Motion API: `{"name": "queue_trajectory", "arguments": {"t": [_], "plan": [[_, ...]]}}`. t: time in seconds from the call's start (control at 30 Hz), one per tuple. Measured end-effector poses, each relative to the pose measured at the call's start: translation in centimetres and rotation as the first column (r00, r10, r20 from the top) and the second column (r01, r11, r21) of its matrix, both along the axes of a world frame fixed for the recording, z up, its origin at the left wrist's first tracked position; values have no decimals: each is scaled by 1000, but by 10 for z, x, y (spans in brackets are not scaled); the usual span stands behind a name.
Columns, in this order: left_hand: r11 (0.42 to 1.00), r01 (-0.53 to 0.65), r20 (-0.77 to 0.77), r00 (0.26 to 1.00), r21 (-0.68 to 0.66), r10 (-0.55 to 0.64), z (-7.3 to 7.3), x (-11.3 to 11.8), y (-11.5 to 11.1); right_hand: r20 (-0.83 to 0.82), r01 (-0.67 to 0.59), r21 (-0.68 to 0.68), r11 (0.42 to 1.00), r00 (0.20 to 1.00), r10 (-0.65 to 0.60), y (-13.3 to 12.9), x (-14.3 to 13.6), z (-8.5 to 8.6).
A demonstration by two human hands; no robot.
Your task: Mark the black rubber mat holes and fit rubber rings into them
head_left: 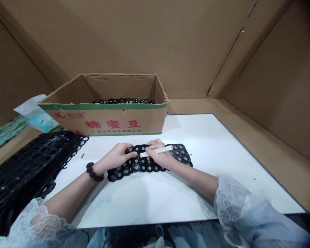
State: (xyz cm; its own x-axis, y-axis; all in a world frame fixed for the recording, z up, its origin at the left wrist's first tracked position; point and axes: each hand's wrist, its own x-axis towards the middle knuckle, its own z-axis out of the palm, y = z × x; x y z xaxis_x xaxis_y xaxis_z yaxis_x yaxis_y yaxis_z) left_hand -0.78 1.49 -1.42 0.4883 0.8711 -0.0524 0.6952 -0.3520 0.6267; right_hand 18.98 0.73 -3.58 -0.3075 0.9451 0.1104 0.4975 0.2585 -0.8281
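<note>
A black strip of joined rubber rings (179, 151), with pale round spots showing in its holes, lies on the white board (150, 199) in the middle of the head view. My left hand (117, 156) grips the strip's left part, its thumb on top and its other fingers partly hidden. In my right hand (160, 156) is a slim white pen-like tool (164, 150), held nearly level above the strip. The tool's left end points toward my left thumb; whether it touches the rubber I cannot tell.
Behind the strip stands an open cardboard box (113, 119) holding more black ringed pieces (125, 101). A large black perforated rubber mat (23, 165) lies folded at the left. Beyond it is a white and blue plastic packet (42, 117). Cardboard walls (183, 44) surround the workplace.
</note>
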Motion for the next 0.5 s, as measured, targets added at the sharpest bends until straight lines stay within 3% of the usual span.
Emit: {"name": "queue_trajectory", "arguments": {"t": [0.27, 0.4, 0.5], "plan": [[997, -6, 49, 999, -74, 9, 1, 0, 0, -12, -1, -13, 1000, 1000, 1, 1, 0, 0], [999, -28, 27, 999, 25, 28, 3, 6, -9, 6, -5, -1, 1000, 1000, 5, 0, -1, -3], [994, -11, 5, 1000, 107, 10, 6, 13, -18, 76, -12, 98, 995, 997, 5, -4, -3, -5]]}}
